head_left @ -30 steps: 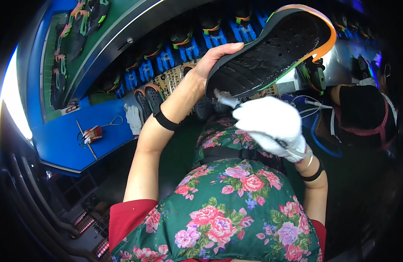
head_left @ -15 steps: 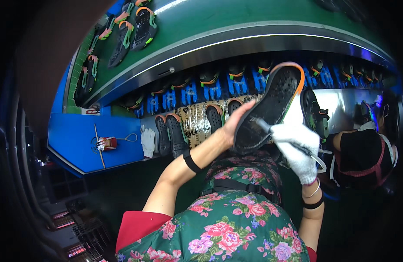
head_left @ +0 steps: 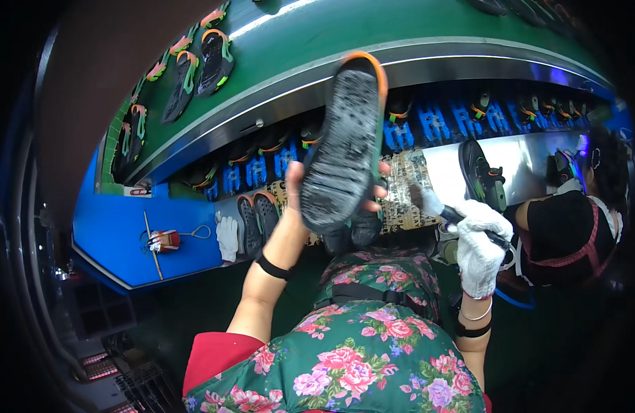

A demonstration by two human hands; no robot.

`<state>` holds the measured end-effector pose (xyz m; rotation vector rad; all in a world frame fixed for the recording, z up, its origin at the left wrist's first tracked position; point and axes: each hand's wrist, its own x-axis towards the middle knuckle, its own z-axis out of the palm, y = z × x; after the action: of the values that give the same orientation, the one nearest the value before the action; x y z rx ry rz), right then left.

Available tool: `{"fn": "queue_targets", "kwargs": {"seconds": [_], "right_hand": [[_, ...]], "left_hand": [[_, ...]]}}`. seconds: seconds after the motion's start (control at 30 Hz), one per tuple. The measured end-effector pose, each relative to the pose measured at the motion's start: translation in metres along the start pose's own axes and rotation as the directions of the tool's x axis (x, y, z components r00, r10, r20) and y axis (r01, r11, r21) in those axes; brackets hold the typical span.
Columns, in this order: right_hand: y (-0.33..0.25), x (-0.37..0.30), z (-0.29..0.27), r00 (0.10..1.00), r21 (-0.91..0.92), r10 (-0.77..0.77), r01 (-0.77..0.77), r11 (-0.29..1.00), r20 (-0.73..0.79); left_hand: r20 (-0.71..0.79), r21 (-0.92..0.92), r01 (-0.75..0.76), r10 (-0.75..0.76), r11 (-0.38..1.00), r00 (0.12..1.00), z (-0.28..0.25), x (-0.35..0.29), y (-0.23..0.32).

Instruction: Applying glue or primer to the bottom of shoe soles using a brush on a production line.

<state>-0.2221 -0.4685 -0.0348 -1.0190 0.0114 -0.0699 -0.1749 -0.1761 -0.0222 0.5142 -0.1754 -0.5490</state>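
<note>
A long black sole with an orange rim at its far end is held up in my bare left hand. The thumb lies along its left edge and fingertips show at its right edge. Its upturned face looks wet and streaked. My right hand, in a white knit glove, is closed round the handle of a brush with dark bristles. The brush is to the right of the sole, apart from it. Below the sole, other black soles are partly hidden.
Two orange-rimmed soles and a white glove lie at the left. A red container stands on a blue surface. Sandals sit on a green belt. Black-and-green footwear and a co-worker are at the right.
The sole has moved left and turned more upright, its wet face now plainly seen. The brush has come off it, and my right hand is slightly lower.
</note>
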Motion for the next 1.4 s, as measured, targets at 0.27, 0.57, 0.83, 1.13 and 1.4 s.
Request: {"fn": "queue_targets", "kwargs": {"seconds": [0.27,0.57,0.83,1.13,1.4], "right_hand": [[0.064,-0.013,-0.008,0.965,0.137,0.262,-0.259,0.956,-0.007],[0.088,-0.017,-0.035,0.949,0.053,0.311,-0.309,0.95,-0.046],[0.09,-0.018,-0.02,0.933,0.042,0.355,-0.357,0.933,0.059],[0.074,-0.012,-0.069,0.945,0.131,0.317,-0.305,0.943,-0.081],[0.041,-0.02,-0.119,0.915,0.194,0.304,-0.258,0.946,-0.265]], "left_hand": [[-0.103,-0.43,-0.359,0.35,0.829,0.931,-0.023,0.06,0.146],[-0.162,0.88,-0.371,0.921,0.297,0.354,-0.028,0.028,0.123],[-0.161,0.947,0.321,0.894,0.02,0.418,-0.052,0.061,0.185],[0.512,0.718,0.075,0.598,-0.692,0.617,-0.024,0.201,0.065],[0.263,0.928,-0.099,0.445,-0.359,0.856,0.0,0.401,-0.017]]}}
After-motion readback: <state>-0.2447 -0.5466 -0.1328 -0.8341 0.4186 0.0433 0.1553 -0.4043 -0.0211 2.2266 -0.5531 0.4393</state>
